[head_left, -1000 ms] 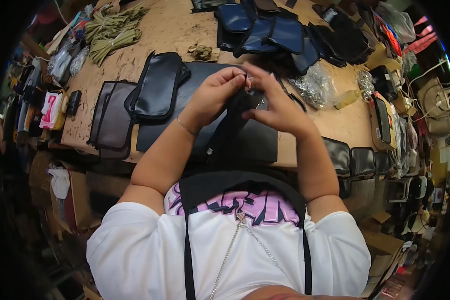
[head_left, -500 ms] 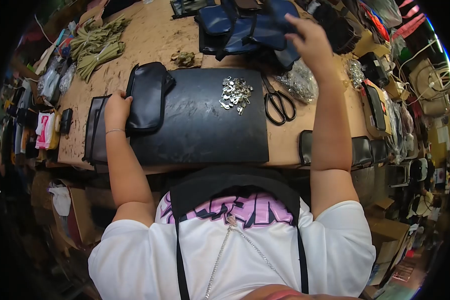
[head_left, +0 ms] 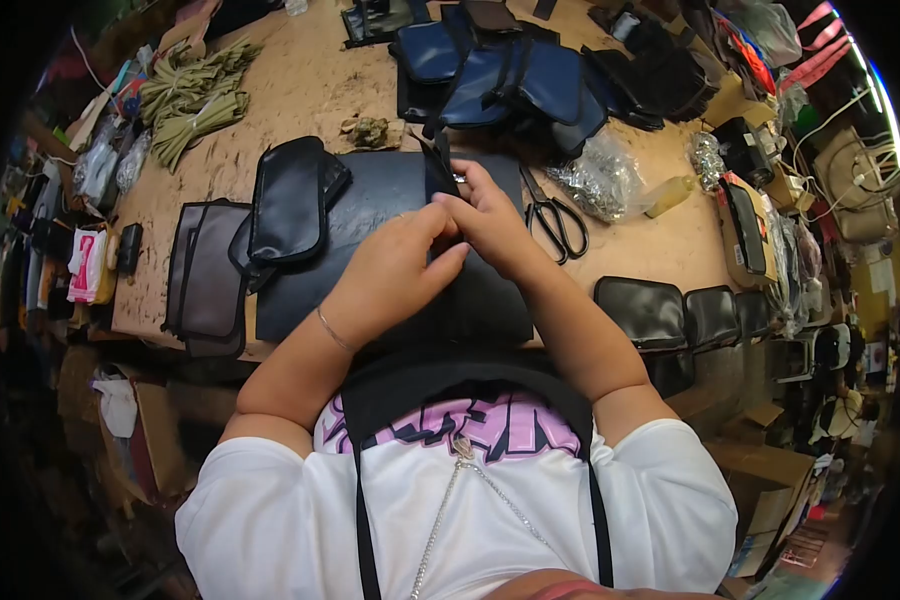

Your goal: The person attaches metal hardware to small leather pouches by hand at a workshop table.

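Note:
My right hand (head_left: 485,210) is closed on a dark pouch (head_left: 436,160), seen nearly edge-on over the black mat (head_left: 370,180). A small silvery bit of metal (head_left: 460,179) shows at its fingertips. Just below and left, my left hand (head_left: 400,265) has curled fingers meeting the right hand; what they pinch is hidden. Left of the hands, a black zip pouch (head_left: 290,200) lies over other dark pieces on the mat. Black-handled scissors (head_left: 558,225) lie by the mat's right edge. My hands cover the spot where the small metal zipper pulls lay.
Blue pouches (head_left: 480,85) are heaped at the back. Brown-grey pouches (head_left: 205,270) lie at the left edge, black pouches (head_left: 640,308) at the right front. A clear bag of metal parts (head_left: 602,175) sits right of the scissors. Bundled olive strips (head_left: 195,95) lie back left.
My right hand has come back from the blue heap to the mat with a dark pouch. My left hand has let go of the black pouch and moved right to meet it.

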The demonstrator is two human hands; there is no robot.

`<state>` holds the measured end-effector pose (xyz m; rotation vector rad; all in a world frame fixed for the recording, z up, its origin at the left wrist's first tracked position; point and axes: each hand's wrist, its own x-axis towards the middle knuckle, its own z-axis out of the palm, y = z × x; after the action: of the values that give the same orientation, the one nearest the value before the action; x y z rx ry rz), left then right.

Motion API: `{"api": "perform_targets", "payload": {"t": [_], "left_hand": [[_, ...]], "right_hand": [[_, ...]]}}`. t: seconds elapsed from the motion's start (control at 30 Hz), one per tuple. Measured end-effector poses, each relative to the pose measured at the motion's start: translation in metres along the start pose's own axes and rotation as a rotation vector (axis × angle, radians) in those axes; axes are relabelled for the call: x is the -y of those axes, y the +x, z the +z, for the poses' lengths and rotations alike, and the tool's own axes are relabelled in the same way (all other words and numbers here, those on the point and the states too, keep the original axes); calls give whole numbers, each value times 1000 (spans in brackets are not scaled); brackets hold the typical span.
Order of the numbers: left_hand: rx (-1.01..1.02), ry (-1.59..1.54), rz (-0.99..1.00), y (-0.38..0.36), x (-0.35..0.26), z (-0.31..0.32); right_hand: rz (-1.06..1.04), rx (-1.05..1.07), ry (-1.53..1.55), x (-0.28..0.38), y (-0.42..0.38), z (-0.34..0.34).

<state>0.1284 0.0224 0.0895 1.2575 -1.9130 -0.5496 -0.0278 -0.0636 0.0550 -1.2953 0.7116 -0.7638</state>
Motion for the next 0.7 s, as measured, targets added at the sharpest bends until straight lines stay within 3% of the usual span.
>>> {"api": "perform_targets", "payload": {"t": [0.17, 0.2, 0.3, 0.4, 0.5, 0.63, 0.7], "left_hand": [[-173, 313, 271, 34, 27, -24], [-74, 275, 232, 35, 34, -28], [-119, 275, 328, 44, 41, -33], [36, 252, 227, 48, 51, -44], [7, 213, 278, 48, 52, -54], [-35, -132, 151, 48, 59, -42], [-142, -571, -50, 47, 67, -13]], "right_hand": [[43, 82, 41, 5, -12, -10], [76, 98, 26, 6, -15, -8], [102, 100, 8, 1, -17, -6], [81, 51, 20, -3, -17, -3], [84, 37, -6, 3, -21, 0], [88, 8, -22, 4, -17, -2], [54, -46, -56, -1, -17, 3]]}}
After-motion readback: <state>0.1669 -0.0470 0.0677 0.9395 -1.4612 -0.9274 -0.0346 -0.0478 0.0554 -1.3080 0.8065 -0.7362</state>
